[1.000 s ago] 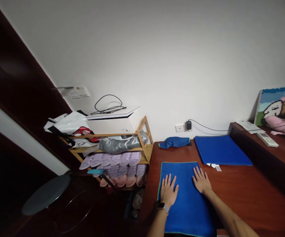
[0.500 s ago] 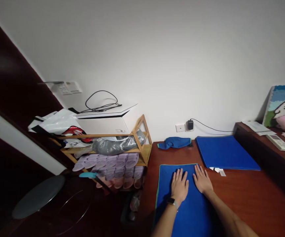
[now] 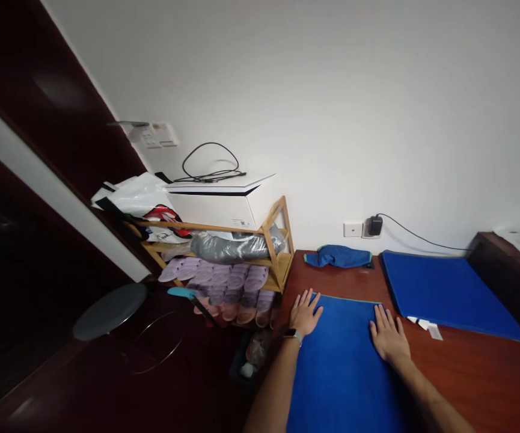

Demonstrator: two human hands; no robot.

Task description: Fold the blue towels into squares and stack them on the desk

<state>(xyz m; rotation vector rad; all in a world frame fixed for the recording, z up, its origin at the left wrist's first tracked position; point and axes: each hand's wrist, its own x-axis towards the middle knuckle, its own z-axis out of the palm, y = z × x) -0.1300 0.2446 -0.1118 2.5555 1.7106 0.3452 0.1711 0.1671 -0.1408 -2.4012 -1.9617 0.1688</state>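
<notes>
A blue cloth (image 3: 341, 355) with a green-edged border lies spread flat on the reddish-brown table (image 3: 462, 379). My left hand (image 3: 305, 315), with a watch on its wrist, rests flat at the cloth's far left corner, fingers apart. At the far right corner, my right hand (image 3: 389, 338) lies palm down with its fingers extended. Neither hand grasps anything. A second blue cloth (image 3: 449, 291), folded flat with white tags (image 3: 424, 325) at its near edge, lies to the right. Behind, a crumpled blue cloth (image 3: 341, 256) with green trim sits near the wall.
Left of the table stands a wooden rack (image 3: 282, 240) with several purple slippers (image 3: 223, 275), a white box (image 3: 214, 207) and a plastic bag (image 3: 136, 195). A black charger (image 3: 375, 225) is plugged into the wall, its cable running right. A round stool (image 3: 110, 310) stands at left.
My hands have moved apart over the cloth, the left toward its left edge and the right toward its right edge. The camera view has turned left.
</notes>
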